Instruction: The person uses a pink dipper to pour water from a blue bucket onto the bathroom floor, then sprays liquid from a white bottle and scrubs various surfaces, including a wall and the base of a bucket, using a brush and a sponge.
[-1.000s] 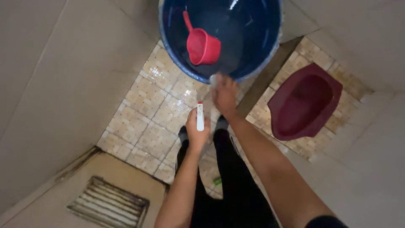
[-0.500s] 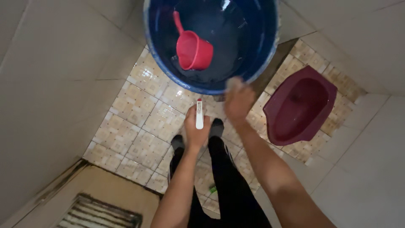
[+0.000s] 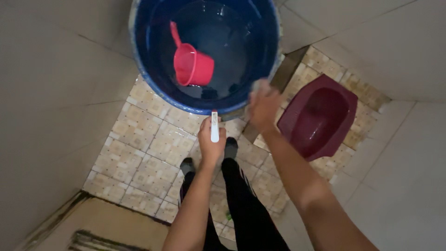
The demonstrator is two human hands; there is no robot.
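My left hand (image 3: 210, 142) grips a white spray bottle (image 3: 214, 127) with a red tip, its nozzle pointing at the near rim of a large blue water barrel (image 3: 144, 79). My right hand (image 3: 263, 106) presses a pale cloth or sponge (image 3: 256, 86) against the barrel's outer rim on the right. A red plastic dipper (image 3: 191, 62) floats on the dark water inside the barrel.
A dark red squat toilet pan (image 3: 318, 118) sits on a raised tiled step to the right. My legs and socked feet (image 3: 227, 153) stand on beige patterned floor tiles (image 3: 148, 148). Plain tiled walls close in on the left and right.
The view has shifted so the barrel sits more to the left. My right hand has slid along the barrel's rim to the right; my left hand keeps the spray bottle aimed at it.
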